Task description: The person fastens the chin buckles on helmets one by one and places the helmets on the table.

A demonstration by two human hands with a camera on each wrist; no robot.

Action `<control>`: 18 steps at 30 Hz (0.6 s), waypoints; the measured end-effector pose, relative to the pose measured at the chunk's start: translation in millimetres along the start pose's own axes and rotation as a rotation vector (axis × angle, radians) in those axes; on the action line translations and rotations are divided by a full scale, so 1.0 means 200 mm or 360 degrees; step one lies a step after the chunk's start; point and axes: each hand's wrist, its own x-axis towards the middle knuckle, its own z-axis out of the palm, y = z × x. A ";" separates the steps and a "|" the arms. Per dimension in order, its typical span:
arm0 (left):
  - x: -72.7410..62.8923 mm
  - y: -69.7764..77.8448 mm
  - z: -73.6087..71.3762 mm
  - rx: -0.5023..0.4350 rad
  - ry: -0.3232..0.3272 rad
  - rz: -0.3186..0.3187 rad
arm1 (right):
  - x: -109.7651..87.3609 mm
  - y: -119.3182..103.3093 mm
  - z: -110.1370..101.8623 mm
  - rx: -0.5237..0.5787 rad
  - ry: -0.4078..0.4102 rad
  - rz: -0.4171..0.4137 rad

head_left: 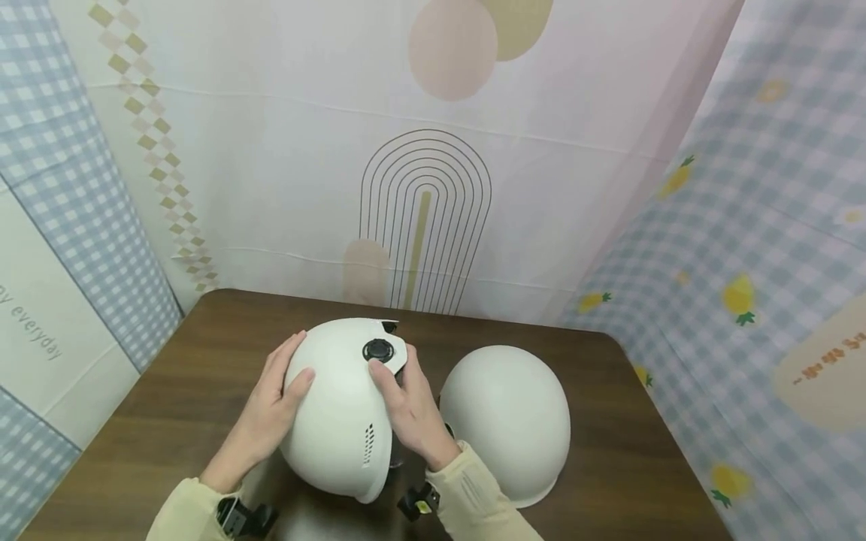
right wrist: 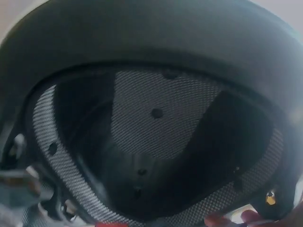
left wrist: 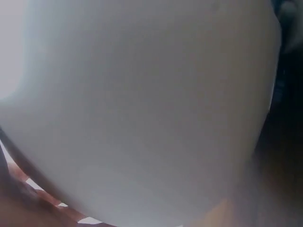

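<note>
A white helmet (head_left: 338,421) lies tilted between my two hands in the head view. It has a round black knob (head_left: 377,351) and a patch of small vent holes (head_left: 368,445). My left hand (head_left: 267,409) holds the shell's left side, thumb apart from the fingers. With its thumb on the shell just below the knob, my right hand (head_left: 413,406) grips the right rim; its other fingers are mostly hidden. The smooth shell (left wrist: 142,104) fills the left wrist view. In the right wrist view, the dark inside shows a grey mesh lining (right wrist: 151,113).
A second white helmet (head_left: 504,424) rests dome up on the brown wooden table (head_left: 609,451), close to my right forearm. Patterned cloth (head_left: 284,188) hangs behind the table, with blue checked cloth (head_left: 710,248) along the right side and more on the left.
</note>
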 end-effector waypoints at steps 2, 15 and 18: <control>-0.01 0.00 0.00 -0.0005 0.0008 -0.0014 | 0.00 -0.01 0.01 0.0029 -0.0016 0.0007; -0.02 0.10 -0.01 0.0127 -0.0034 0.0013 | 0.01 -0.03 0.10 0.0127 0.0051 0.0062; -0.01 0.13 -0.01 0.0157 -0.0030 0.0078 | 0.01 -0.04 0.11 0.0070 0.0053 0.0049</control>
